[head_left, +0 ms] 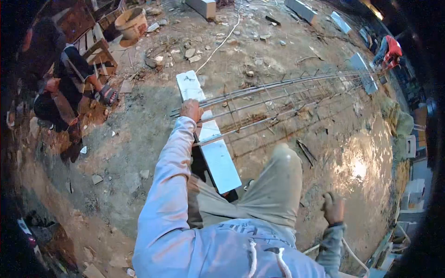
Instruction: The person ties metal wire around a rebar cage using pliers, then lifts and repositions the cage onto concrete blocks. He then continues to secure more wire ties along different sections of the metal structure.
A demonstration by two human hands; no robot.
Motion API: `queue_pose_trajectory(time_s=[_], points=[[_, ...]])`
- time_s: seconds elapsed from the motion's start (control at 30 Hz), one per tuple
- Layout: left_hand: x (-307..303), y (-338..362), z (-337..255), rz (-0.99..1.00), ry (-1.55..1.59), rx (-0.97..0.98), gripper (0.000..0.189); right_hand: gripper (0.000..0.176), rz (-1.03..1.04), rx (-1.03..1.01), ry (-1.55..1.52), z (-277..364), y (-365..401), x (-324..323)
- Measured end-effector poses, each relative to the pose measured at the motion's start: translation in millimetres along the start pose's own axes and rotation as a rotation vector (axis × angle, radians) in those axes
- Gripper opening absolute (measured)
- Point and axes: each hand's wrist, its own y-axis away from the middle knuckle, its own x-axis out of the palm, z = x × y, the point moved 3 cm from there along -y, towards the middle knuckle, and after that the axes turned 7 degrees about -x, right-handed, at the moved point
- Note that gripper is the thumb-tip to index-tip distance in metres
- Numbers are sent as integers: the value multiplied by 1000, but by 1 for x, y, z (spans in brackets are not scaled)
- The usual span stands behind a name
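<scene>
My left hand (pixel 191 110) is closed round the near end of a rebar cage (pixel 259 90), whose long steel bars run away to the right with thin cross ties. Under this end lies a long white block (pixel 220 162), and the cage crosses over it. A second pale block (pixel 364 74) is beneath the far end. Off to the right, my right hand (pixel 333 207) hangs over the ground with its fingers curled, away from the bars; whether anything is in it is too small to tell.
A person in red (pixel 393 48) bends at the cage's far end. Another person in dark clothes (pixel 69 88) is at the left. A bucket (pixel 131 23), a wooden crate (pixel 99 48), loose stones and a white cable (pixel 225 41) lie around. Wet ground shines at the right.
</scene>
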Motion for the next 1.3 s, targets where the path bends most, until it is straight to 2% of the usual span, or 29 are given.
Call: queue_pose_trajectory(time_s=[0.07, 0.1, 0.17, 0.27, 0.33, 0.37, 0.4, 0.47, 0.5, 0.53, 0.6, 0.63, 0.67, 0.73, 0.77, 0.8, 0.83, 0.9, 0.93, 1.0, 1.13, 1.2, 1.27, 1.3], points=[[9, -3, 3, 62, 24, -46, 33, 18, -33, -204, 52, -26, -27, 21], [7, -1, 1, 88, -11, -38, 33, 20, -46, -343, 60, -6, -39, 25], [-1, 0, -6, 103, -57, -18, 32, 22, -73, -482, 55, 23, -58, 31], [-10, 19, -7, 183, -44, 24, 28, 16, 50, -431, -67, 44, -78, 39], [-17, 25, -6, 30, 100, 171, 24, 14, 182, -354, -92, 56, -87, 44], [-20, 24, -3, 4, 100, 182, 21, 14, 147, -475, -79, 43, -98, 59], [-26, 20, -7, 16, 92, 169, 21, 14, 167, -475, -82, 41, -106, 65], [-31, 2, -12, 11, 11, -14, 19, 14, 177, -536, 11, 40, -116, 69], [-32, -6, -14, -143, 9, -8, 16, 14, 166, -560, 0, 42, -122, 69], [-28, -12, -16, -127, 1, -14, 16, 14, 183, -553, -4, 43, -128, 69], [-30, -14, -32, -473, -70, -36, 17, 13, 147, -509, -70, 42, -141, 66], [-26, -12, -43, -276, -9, 6, 18, 13, 163, -505, -70, 43, -147, 68], [-22, -6, -45, -267, -11, 1, 18, 13, 177, -541, -82, 45, -153, 71], [-2, 4, -61, -84, 143, 103, 18, 13, 170, -590, -104, 47, -163, 77], [16, 11, -57, -184, 205, 136, 19, 14, 221, -610, -99, 47, -168, 80], [45, 10, -46, -257, 54, 104, 20, 16, 264, -619, -90, 46, -172, 83], [46, 8, -51, -291, 71, 99, 21, 18, 288, -596, -47, 41, -179, 88], [25, 7, -77, -186, 69, 23, 22, 20, 284, -544, -4, 35, -186, 89], [28, 4, -74, -163, 27, 63, 26, 21, 294, -531, -36, 35, -187, 88], [32, 2, -72, -211, -9, 87, 25, 22, 264, -501, -66, 33, -193, 84], [35, -3, -71, -166, -15, 131, 19, 24, 257, -476, -36, 16, -197, 94], [32, -5, -73, -172, -2, 168, 19, 23, 278, -588, -76, 5, -200, 107], [36, -7, -68, -5, -93, 99, 18, 23, 291, -493, -38, 13, -194, 102], [33, -6, -69, -11, -86, 117, 18, 22, 273, -509, -64, 11, -191, 104]])
